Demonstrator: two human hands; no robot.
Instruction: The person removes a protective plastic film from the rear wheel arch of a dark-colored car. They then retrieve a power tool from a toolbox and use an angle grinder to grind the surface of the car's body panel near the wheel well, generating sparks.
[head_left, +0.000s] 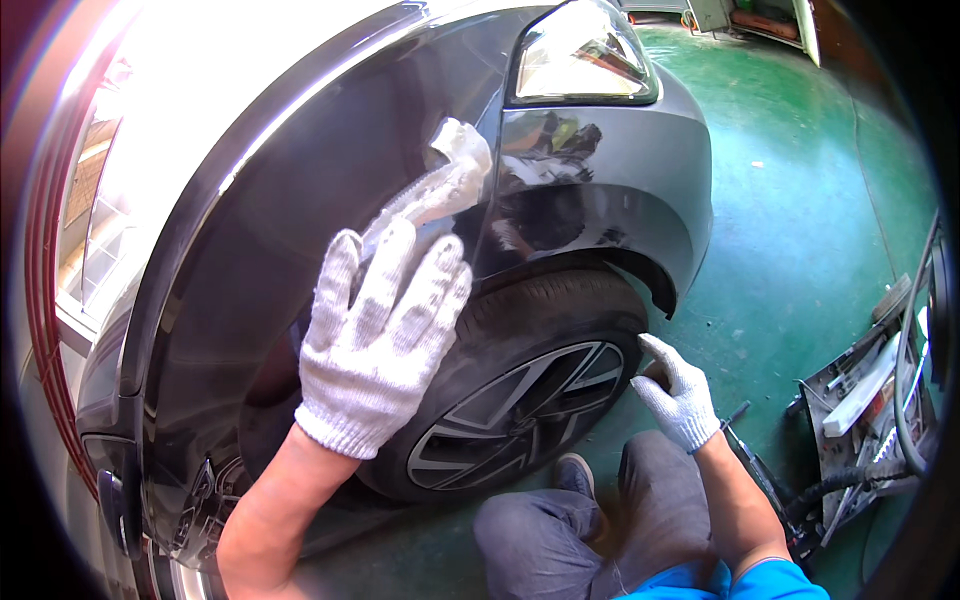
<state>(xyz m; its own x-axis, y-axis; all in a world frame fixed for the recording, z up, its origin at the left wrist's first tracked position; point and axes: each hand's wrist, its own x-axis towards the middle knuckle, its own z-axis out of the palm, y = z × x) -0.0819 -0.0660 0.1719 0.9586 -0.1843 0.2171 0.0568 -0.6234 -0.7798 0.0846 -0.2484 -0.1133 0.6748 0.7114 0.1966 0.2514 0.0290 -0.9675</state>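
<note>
My left hand (377,345), in a white knit glove, lies with fingers extended against the dark car fender (250,220). Its fingertips meet a crumpled, translucent whitish strip (455,165) stuck near the seam beside the bumper (660,190); whether they press on it or only overlap it I cannot tell. My right hand (672,395), gloved alike, is open with slightly curved fingers by the right edge of the tire (540,300), holding nothing visible. The wheel (510,420) sits in the arch below both the seam and the headlight (585,55).
A green floor (780,220) surrounds the bumper. At the right stands a cluttered tray of tools (865,385) with hoses and cables. My bent knees (520,540) are beneath the wheel. Red vertical lines (45,300), perhaps hoses or pipes, run at the far left.
</note>
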